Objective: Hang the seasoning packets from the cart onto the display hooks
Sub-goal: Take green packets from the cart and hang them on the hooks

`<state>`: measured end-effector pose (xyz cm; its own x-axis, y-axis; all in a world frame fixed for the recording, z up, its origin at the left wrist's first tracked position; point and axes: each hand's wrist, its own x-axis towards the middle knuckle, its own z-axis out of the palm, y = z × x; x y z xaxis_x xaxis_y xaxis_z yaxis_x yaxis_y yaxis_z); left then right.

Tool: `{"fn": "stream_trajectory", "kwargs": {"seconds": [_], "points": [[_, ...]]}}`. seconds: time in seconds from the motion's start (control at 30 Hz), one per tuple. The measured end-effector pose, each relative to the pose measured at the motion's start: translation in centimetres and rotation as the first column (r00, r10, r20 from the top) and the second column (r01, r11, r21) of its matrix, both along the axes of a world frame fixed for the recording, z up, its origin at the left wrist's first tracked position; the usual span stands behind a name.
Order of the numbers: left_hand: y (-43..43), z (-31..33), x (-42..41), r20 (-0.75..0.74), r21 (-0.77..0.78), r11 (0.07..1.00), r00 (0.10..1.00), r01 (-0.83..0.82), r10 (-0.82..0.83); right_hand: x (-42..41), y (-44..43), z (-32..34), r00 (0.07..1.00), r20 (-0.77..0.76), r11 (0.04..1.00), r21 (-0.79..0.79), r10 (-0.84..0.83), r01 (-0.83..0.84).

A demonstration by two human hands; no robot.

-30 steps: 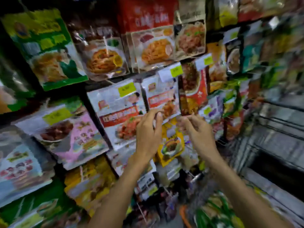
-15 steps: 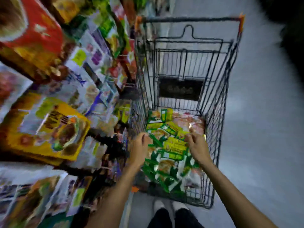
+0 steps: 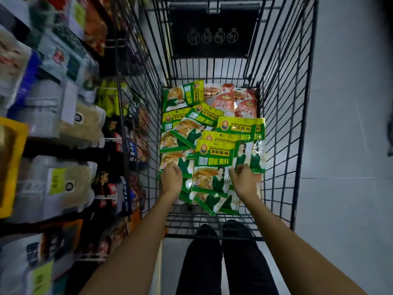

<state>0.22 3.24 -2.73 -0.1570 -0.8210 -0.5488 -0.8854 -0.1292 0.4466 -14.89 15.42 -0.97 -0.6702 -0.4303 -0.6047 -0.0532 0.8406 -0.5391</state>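
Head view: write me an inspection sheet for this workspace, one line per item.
Surface: wire cart, with packets piled on its bottom.
Job's things: green packets overlap in a loose heap. Red packets lie at the far end, partly under green ones.
Clutter: black panel on the cart's far wall.
Grippers: left hand is on the heap's left edge, grip unclear. Right hand pinches a green packet's edge.
Cables: nothing seen.
Surroundings: stocked shelves on the left, blurred. Pale floor on the right. The person's dark legs at the cart's near end.
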Motion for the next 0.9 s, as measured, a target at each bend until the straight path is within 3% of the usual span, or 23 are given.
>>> {"fn": "stream_trajectory", "kwargs": {"seconds": [0.17, 0.3, 0.53, 0.6, 0.7, 0.77, 0.9], "points": [[-1.5, -2.8, -0.8, 0.056, -0.047, 0.998, 0.998, -0.035, 0.037, 0.5, -1.4, -2.6, 0.997, -0.054, 0.993, 0.094, -0.062, 0.067], [-2.1, -4.8, -0.7, 0.210, -0.105, 0.945, 0.936, 0.309, -0.283, 1.2, -2.1, -3.6, 0.984, -0.147, 0.982, 0.145, -0.102, 0.123], [0.6, -4.6, 0.7, 0.356, -0.068, 0.901, 0.854, 0.429, -0.380, 0.7, -1.5, -4.3, 0.971, -0.132, 0.974, 0.080, -0.201, 0.213], [0.7, -3.8, 1.0, 0.300, -0.100, 0.911, 0.885, 0.400, -0.356, 0.4, -1.2, -4.2, 0.958, -0.096, 0.959, 0.064, -0.270, 0.277], [0.2, -3.0, 0.9, 0.226, -0.098, 0.977, 0.960, 0.191, -0.166, -0.2, -0.7, -4.1, 0.951, -0.079, 0.952, 0.046, -0.298, 0.302], [-0.4, -2.9, 0.6, 0.249, -0.072, 0.995, 0.967, 0.066, -0.047, -0.4, -0.6, -4.0, 0.961, -0.065, 0.961, 0.057, -0.269, 0.272], [-0.7, -3.7, -0.3, 0.249, 0.032, 0.999, 0.968, -0.028, 0.019, 0.2, -1.2, -4.2, 0.982, -0.094, 0.970, 0.164, -0.165, 0.178]]}}
